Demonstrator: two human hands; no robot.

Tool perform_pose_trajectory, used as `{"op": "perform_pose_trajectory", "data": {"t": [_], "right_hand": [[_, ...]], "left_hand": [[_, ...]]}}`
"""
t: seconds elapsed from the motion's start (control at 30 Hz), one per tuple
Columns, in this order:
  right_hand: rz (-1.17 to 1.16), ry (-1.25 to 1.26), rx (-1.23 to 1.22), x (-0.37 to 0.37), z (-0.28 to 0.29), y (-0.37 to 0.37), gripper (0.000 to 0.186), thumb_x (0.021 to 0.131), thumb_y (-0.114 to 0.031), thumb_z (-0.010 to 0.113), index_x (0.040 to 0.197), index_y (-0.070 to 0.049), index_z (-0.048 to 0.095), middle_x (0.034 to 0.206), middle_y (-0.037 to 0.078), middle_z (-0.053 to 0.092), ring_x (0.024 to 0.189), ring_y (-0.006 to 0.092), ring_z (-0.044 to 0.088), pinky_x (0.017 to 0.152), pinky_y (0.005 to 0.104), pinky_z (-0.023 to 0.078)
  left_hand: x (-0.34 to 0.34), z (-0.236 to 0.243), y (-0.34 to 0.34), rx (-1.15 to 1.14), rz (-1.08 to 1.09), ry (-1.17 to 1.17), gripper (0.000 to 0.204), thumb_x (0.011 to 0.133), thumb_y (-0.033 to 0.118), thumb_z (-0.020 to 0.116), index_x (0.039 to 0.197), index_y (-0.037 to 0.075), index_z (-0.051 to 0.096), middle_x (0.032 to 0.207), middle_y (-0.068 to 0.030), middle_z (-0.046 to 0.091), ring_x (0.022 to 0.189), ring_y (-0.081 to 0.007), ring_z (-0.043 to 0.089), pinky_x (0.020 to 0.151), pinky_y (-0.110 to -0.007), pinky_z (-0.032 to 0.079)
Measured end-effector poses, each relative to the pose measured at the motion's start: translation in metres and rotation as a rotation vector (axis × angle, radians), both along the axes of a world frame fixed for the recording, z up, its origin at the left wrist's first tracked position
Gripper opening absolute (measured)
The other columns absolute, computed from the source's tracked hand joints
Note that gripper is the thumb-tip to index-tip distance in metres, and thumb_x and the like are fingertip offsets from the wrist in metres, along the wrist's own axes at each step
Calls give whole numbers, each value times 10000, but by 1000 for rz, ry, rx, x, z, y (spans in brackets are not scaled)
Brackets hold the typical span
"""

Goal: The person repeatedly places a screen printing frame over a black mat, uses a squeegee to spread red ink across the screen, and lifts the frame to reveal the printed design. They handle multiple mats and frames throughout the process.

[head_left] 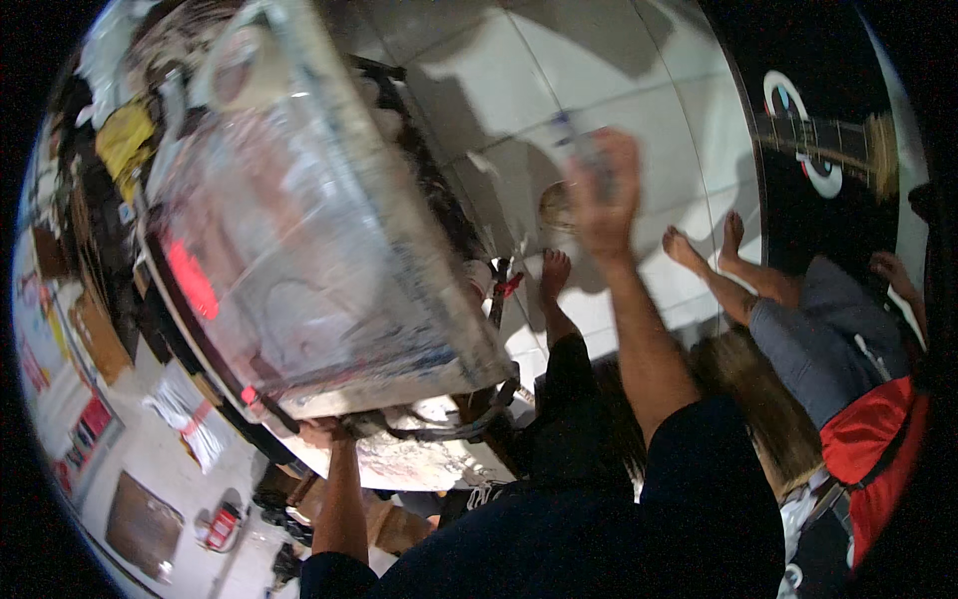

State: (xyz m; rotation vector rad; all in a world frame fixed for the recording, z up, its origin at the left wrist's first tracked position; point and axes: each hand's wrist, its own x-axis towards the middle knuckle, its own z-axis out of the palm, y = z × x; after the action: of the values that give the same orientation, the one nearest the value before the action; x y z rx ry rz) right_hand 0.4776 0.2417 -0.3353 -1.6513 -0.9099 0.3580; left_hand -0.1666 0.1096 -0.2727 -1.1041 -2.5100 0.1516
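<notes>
A large framed screen (309,230) with a pale, stained border and a translucent middle stands tilted before me on the left. My left hand (324,431) is closed at its near lower edge, by a dark bar with a red end (249,396). What exactly its fingers hold is partly hidden. Raised over the floor, my right hand (606,195) is wrapped around a small greyish object with a blue end (564,125). Motion blur keeps me from telling its kind. Below the screen's near edge lies a white, stained board (419,459).
A roll of tape (239,65) and a yellow cloth (125,145) lie at the far left. Another person in grey shorts (833,324) sits at the right, legs stretched onto the tiles. A red-and-white container (222,526) stands lower left, near a white bundle (192,414).
</notes>
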Motion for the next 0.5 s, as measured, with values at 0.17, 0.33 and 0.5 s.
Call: {"op": "perform_pose_trajectory", "data": {"t": [0.17,0.33,0.5], "right_hand": [[538,-122,-440,-120,-159,-72,468,828,-63,746,1290,-64,675,1205,164,658,1156,355,617,1017,461,501],[747,230,-334,-236,-231,-90,464,834,-45,711,1296,-76,673,1281,170,652,1239,359,595,1053,482,508],[1009,101,-627,-318,-248,-63,463,900,-254,709,1334,-98,663,1277,151,658,1227,349,595,1049,481,509]], "left_hand": [[-3,8,3,116,147,-209,713,1017,632,429,1077,-61,588,1056,-265,655,934,-426,640,798,-530,527],[-9,27,-6,144,152,-269,667,1009,597,463,1096,-52,593,1060,-254,663,920,-413,648,796,-524,536],[-18,43,-18,156,162,-301,624,1002,562,496,1115,-43,597,1065,-243,670,907,-400,657,794,-519,545]]}}
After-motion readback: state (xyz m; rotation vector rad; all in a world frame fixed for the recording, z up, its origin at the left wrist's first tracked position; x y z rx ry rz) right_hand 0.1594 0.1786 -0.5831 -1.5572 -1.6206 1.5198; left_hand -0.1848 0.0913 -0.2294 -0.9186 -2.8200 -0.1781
